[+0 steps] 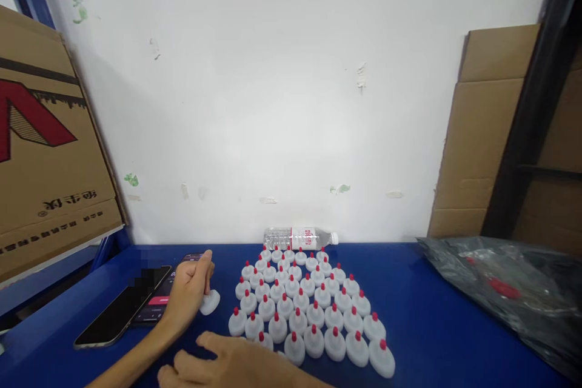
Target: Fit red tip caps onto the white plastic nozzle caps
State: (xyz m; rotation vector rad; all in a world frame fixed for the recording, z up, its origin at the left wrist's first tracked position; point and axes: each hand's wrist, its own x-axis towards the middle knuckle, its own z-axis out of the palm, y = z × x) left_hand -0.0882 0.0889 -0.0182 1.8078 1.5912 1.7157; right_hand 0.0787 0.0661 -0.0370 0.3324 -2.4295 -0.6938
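Observation:
My left hand (193, 282) is closed at the left of the blue table, its fingers around the top of a white round cap (210, 302) whose tip is hidden. Nearer the front edge, my right hand (218, 361) has its fingers apart and pointing left, with nothing seen in them. It partly covers the front left of a group of several white caps with red tips (315, 314), which stand upright in rows on the table.
A clear bottle (300, 238) lies against the wall behind the caps. Two phones (122, 308) lie at the left on the blue table (409, 315). A grey plastic bag (509, 291) is at the right. Cardboard (54, 133) stands at the left, more (482, 133) at the right.

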